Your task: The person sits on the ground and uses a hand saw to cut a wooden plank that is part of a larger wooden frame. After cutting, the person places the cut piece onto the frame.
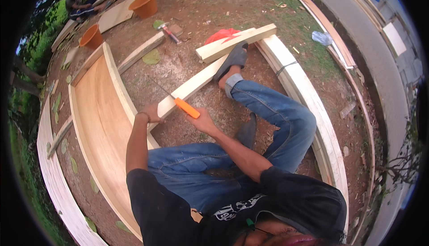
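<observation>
A handsaw with an orange handle (187,108) is in my right hand (204,121), its fingers closed round the grip. The thin dark blade points away to the far left, across the near end of a pale wooden beam (190,85). My left hand (153,113) is closed on that beam's near end, close to the saw; part of its fingers is hidden. My sandalled foot (232,62) presses on the beam farther out, near two short wooden pieces (237,41) lying at its far end.
A shallow wooden panel frame (100,107) lies to the left, long stacked planks (308,98) to the right. A hammer (170,33), two orange buckets (144,6), a red plastic bag (221,36) and sawdust are ahead. Another person (78,0) sits at the far left.
</observation>
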The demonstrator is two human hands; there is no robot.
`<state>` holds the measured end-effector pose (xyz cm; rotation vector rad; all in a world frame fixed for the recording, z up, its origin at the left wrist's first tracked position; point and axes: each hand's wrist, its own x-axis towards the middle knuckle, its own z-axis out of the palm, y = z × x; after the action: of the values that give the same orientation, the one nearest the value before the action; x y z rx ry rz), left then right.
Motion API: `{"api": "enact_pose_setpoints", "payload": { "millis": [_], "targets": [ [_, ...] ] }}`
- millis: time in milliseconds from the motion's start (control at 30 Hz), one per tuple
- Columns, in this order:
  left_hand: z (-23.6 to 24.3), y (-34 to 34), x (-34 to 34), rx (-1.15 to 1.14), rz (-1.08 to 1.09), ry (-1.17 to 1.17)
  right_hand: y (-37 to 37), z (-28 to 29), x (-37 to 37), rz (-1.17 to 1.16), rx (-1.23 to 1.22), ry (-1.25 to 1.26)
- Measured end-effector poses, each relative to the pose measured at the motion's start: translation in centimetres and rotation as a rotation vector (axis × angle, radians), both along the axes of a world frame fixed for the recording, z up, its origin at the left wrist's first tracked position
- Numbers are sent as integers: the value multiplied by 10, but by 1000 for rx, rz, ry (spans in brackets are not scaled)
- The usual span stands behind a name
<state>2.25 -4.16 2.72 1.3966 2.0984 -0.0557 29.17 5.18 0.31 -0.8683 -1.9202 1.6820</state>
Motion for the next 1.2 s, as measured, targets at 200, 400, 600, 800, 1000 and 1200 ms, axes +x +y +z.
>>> {"api": "enact_pose_setpoints", "payload": {
  "millis": [200,400,600,800,1000,1200],
  "targets": [
    [10,3,17,83,-47,154,-1,-14,9,-38,-135,5],
    [7,-14,15,130,-49,139,-44,27,103,-19,-296,-65],
    [9,-5,26,106,38,79,-57,102,207,-12,-200,-225],
    [9,9,27,158,34,34,-13,11,35,-48,-261,-84],
    [-2,-23,73,109,-30,-136,-21,36,88,19,-143,-354],
    [1,-18,70,54,-8,-219,-4,27,96,18,-230,-235]
  ]
}}
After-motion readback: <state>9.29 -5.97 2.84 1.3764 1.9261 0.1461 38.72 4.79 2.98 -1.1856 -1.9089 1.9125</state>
